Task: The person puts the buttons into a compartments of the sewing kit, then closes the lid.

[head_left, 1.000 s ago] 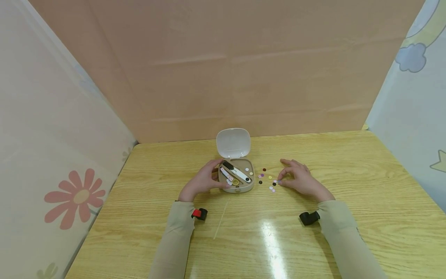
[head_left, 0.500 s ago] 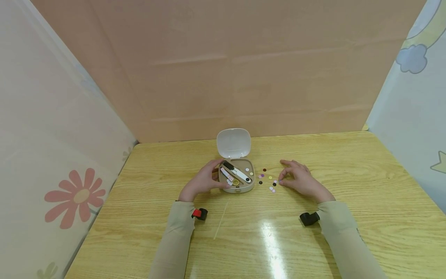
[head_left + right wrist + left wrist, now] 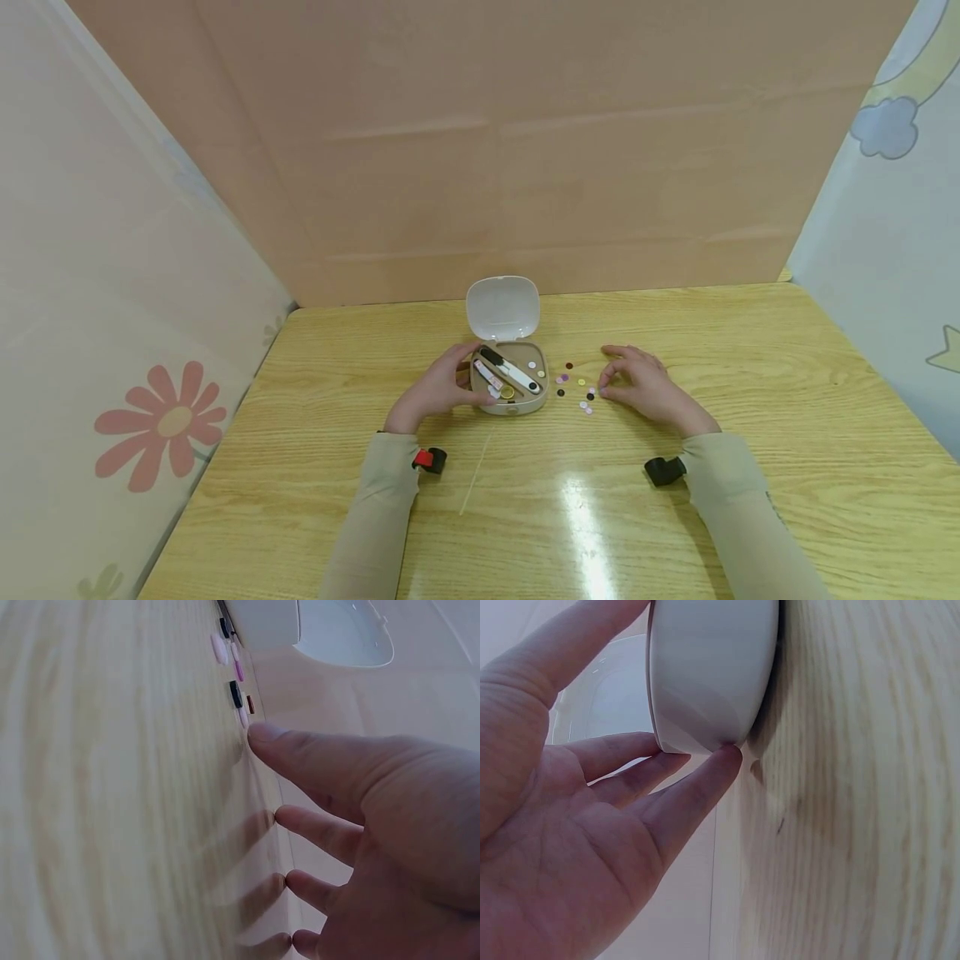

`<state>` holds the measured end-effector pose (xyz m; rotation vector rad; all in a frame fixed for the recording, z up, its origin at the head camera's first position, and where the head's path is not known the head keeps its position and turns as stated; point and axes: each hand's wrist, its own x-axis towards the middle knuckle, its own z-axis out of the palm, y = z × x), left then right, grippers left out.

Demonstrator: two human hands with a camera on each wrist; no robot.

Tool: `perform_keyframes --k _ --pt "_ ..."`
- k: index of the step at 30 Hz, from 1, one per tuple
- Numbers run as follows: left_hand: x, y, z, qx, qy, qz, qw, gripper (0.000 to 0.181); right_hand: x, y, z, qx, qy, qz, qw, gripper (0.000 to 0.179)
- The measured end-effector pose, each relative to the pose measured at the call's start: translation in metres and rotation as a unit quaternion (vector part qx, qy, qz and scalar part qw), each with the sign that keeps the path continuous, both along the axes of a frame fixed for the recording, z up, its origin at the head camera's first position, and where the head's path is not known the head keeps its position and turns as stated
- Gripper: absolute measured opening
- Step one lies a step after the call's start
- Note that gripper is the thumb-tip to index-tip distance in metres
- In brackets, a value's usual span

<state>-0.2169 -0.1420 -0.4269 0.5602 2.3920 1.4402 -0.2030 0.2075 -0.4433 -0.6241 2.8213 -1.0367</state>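
My left hand (image 3: 435,390) grips the left side of a small white lidded box (image 3: 527,407), thumb at the front and fingers behind. Its lid (image 3: 502,308) stands raised. Inside lie a black-and-white tool (image 3: 517,375), a white piece with pink print (image 3: 488,376), a yellow ring (image 3: 507,392) and some white and cream buttons (image 3: 532,365). My right hand (image 3: 643,387) is low at the table, thumb and index pinching at the right edge of scattered buttons; a small blue button there is now hidden by the fingertips. In the right wrist view the thumb (image 3: 315,761) touches down near the buttons.
Several loose buttons lie between box and right hand, among them a black one (image 3: 561,392), a yellow one (image 3: 581,382) and a dark red one (image 3: 569,366). A thin pale strip (image 3: 476,473) lies in front of the box. A tan backdrop (image 3: 495,167) rises behind the table.
The blue button showing at my right fingertips a second ago is now covered by them. Otherwise both hands and the box have barely moved.
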Motion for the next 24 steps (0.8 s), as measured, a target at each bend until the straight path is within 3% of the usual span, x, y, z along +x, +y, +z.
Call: perform_keyframes --k 24 --pt "0.0015 0.0008 0.0032 -0.009 -0.002 0.005 0.9999 0.092 0.0039 -0.0084 0.0099 0.017 0.028 -0.017 0.9993 0.012"
